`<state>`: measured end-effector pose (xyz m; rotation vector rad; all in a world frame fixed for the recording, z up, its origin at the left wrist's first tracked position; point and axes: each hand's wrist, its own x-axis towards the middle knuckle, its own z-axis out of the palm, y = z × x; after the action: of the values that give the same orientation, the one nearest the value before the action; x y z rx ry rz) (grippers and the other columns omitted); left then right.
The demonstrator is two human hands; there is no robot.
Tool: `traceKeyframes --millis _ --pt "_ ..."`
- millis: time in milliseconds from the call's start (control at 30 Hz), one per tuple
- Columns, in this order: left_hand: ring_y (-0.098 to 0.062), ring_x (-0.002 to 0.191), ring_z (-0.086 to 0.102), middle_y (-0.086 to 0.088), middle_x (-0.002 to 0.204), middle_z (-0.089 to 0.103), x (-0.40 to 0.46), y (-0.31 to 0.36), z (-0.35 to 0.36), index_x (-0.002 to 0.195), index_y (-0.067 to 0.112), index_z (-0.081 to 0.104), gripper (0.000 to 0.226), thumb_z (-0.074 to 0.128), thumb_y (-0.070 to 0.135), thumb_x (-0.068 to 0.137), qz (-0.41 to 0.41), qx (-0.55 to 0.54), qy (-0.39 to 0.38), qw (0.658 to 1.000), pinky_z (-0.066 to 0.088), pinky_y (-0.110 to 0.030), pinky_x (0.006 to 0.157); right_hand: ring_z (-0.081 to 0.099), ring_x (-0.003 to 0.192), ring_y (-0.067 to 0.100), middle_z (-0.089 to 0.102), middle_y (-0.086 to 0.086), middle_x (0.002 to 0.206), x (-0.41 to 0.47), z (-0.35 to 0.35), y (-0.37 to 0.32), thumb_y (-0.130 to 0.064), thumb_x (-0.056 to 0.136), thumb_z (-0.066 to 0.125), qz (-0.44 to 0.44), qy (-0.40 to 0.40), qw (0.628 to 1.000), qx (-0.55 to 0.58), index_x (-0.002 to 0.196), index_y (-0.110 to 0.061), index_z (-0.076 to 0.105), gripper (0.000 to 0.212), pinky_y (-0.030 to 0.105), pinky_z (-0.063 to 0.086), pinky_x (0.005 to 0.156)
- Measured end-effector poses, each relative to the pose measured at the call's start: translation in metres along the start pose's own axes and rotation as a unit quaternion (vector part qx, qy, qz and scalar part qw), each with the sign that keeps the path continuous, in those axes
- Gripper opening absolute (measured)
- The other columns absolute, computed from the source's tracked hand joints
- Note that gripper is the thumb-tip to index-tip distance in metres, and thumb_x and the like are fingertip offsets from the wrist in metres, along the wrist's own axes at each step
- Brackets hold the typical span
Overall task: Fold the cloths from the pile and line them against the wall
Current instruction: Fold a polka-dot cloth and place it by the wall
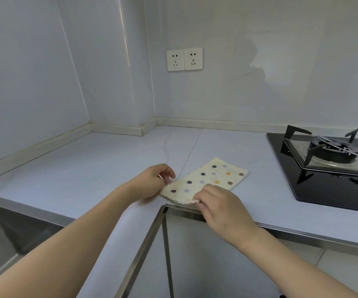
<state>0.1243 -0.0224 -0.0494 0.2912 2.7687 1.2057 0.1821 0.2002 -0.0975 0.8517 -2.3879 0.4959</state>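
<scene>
A cream cloth (208, 179) with purple, yellow and brown dots lies folded into a long strip on the pale countertop (109, 160), near the front edge of the inner corner. My left hand (154, 179) pinches the cloth's near-left corner with thumb and fingers. My right hand (216, 203) pinches the near-right corner at the counter's edge. Those near corners are raised slightly; the far end lies flat. No pile of other cloths is in view.
A black gas hob (324, 168) with a burner and pan supports sits at the right. A steel sink (6, 229) is at the lower left. Two wall sockets (184, 59) are on the back wall above the counter's corner.
</scene>
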Motion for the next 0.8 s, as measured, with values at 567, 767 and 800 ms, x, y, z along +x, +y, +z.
traceKeyframes --millis 567,767,800 --pt "-0.011 0.088 0.058 0.011 0.103 0.061 -0.013 -0.001 0.039 0.103 0.032 0.070 0.032 0.045 0.042 0.085 0.281 0.281 0.055 0.916 0.049 -0.032 0.079 0.049 0.079 0.008 0.050 -0.015 0.081 -0.018 -0.034 0.016 -0.027 0.090 0.062 0.087 -0.005 0.989 0.120 0.084 -0.024 0.055 0.009 0.019 0.041 0.069" --pt "-0.016 0.094 0.059 0.007 0.111 0.062 -0.005 0.004 0.042 0.111 0.027 0.068 0.036 0.047 0.029 0.082 0.281 0.352 0.061 0.891 0.049 -0.034 0.080 0.052 0.077 0.013 0.055 -0.009 0.086 -0.021 -0.026 0.023 -0.023 0.087 0.052 -0.014 -0.042 0.999 -0.003 0.094 -0.021 0.066 0.016 0.021 0.040 0.068" --pt "-0.017 0.095 0.058 0.007 0.113 0.061 -0.004 0.005 0.042 0.111 0.027 0.068 0.035 0.047 0.027 0.083 0.280 0.362 0.059 0.887 0.047 -0.032 0.080 0.053 0.075 0.015 0.056 -0.008 0.087 -0.022 -0.026 0.024 -0.021 0.086 0.053 -0.016 -0.034 0.999 -0.009 0.093 -0.020 0.066 0.015 0.023 0.042 0.066"
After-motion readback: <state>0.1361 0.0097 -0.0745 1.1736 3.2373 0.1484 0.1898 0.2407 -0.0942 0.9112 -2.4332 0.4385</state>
